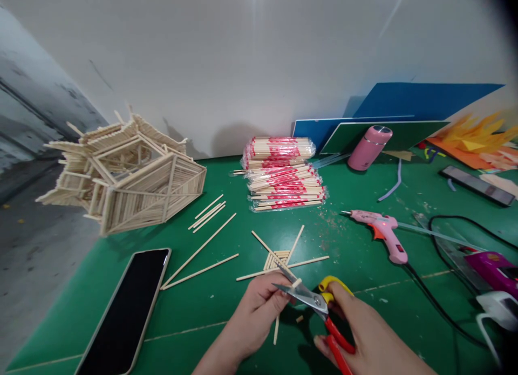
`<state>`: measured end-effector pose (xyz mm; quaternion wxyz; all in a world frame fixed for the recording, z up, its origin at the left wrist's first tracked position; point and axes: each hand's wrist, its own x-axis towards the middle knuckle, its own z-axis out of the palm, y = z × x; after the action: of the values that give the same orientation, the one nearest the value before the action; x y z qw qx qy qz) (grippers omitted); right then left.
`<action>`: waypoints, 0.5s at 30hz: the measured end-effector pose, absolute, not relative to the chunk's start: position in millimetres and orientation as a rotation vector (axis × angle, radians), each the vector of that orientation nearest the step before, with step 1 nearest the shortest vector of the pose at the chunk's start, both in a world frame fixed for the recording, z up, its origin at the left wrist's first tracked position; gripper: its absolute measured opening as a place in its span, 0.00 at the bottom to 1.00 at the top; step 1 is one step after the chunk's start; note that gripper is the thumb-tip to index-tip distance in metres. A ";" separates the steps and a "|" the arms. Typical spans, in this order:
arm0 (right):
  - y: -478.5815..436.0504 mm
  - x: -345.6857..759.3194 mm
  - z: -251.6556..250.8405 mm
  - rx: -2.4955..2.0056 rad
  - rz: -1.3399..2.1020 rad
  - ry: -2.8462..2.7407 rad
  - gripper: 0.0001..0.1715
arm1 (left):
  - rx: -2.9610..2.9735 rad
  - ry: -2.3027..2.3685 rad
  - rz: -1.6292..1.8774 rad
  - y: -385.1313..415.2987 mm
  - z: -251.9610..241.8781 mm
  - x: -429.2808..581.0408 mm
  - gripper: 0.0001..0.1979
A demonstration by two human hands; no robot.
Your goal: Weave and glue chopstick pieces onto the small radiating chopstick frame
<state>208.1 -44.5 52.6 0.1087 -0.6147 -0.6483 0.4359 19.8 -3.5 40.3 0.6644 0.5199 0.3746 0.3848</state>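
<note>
My right hand [360, 324] grips scissors [309, 295] with red and yellow handles. Their blades are apart, with the short end of a wooden stick [297, 283] between them. My left hand [259, 305] is closed, pinching that stick close to the blades; its fingers hide most of it. Just beyond the hands, several thin sticks [313, 260] lie crossed in a star-like frame, with short pieces [279, 256] laid side by side in its middle. A small cut-off bit [299, 319] lies on the green table below the scissors.
A stick-built house model [154, 181] stands back left, near loose sticks [202, 248] and a phone [125, 310]. Wrapped stick bundles [285, 175] lie at the back. To the right are a pink glue gun [382, 229] with its cord, a pink bottle [369, 148] and a purple device [491, 272].
</note>
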 end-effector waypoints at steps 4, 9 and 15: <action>-44.6 206.6 53.7 -1.785 1.286 -1.896 0.23 | 1.159 0.820 0.871 -4.2 41.1 19.0 0.13; -46.8 205.1 48.6 -1.804 1.261 -1.866 0.21 | 1.157 0.811 0.871 -4.4 41.6 18.7 0.13; -43.9 199.8 47.7 -1.844 1.229 -1.827 0.22 | 1.383 0.993 0.933 -10.0 41.1 25.7 0.11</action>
<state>199.8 -43.9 47.7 0.1346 -0.6362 -0.6303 0.4241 25.7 -10.0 41.1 0.5649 0.5878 0.4221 0.3965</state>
